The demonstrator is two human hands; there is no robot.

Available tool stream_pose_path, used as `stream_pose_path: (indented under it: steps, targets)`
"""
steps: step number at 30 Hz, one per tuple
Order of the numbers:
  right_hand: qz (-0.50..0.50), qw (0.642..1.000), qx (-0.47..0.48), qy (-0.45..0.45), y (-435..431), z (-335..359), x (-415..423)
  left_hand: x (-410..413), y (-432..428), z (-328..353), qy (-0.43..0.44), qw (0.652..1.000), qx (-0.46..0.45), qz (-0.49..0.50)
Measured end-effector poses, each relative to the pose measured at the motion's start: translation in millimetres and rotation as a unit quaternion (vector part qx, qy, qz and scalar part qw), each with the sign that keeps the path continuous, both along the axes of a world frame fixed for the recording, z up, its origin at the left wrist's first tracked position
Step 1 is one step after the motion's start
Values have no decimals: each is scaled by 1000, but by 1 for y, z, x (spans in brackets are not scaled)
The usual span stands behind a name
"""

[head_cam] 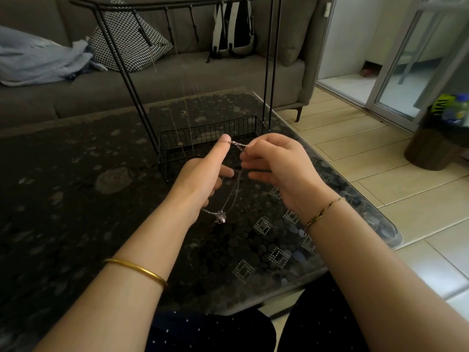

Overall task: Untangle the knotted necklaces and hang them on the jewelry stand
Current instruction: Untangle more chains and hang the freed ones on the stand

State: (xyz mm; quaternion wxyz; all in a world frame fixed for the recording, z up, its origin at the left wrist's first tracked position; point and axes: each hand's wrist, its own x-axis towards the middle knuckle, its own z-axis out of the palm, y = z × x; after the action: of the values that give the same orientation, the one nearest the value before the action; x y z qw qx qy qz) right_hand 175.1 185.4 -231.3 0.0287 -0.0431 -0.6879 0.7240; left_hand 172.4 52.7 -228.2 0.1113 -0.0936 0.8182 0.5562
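Two hands worked one thin silver chain necklace point(235, 187) in the air above the dark pebble-patterned glass table point(76, 199), over its middle and closer to its right edge than its left.

Left hand point(203, 180): index finger straight and pointing up, the chain looped over its tip. The lower fingers were curled, with a strand coming out from under the heel of the palm, so the hand gripped the necklace.

Right hand point(275, 165): fingers bent, thumb and fingertips pinching the same chain just beside the left fingertip. A short stretch of links ran taut between the two hands.

Below the hands the strands fell together to a small silver pendant point(220, 217). Whether it touched the glass could not be told.

The tall black wire jewelry stand point(127, 72) stood toward the table's far edge, with its wire basket base point(210, 132) just behind the hands. Several fine gold chains point(188, 110) hung from its top rail down toward the basket.

A gold bangle point(137, 271) sat on the left forearm and a thin braided cord bracelet point(322, 212) on the right wrist.

Beyond the far edge stood a grey fabric sofa point(177, 80), carrying a black-and-white patterned cushion point(132, 44), a crumpled pale blue cloth point(38, 62) and a black-and-white backpack point(233, 29). Beige floor tiles point(380, 153) lay off the right edge.
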Motion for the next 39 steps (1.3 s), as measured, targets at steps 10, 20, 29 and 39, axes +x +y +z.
stream_pose_path:
  steps: [10, 20, 29, 39]
  targets:
    - [-33, 998, -59, -13, 3, 2, -1, -5, -2, -8, 48, 995, -83, 23]
    - [-83, 952, 292, 41, 5, -12, -6, -15, -6, -14, 37, 991, 46, 116]
    - [3, 930, 364, -39, -1, -6, -6, -13, 0, -4, 55, 973, 159, 158]
    - [103, 939, 295, -147, -2, -2, 1, -10, 1, -4, 122, 978, 159, 60]
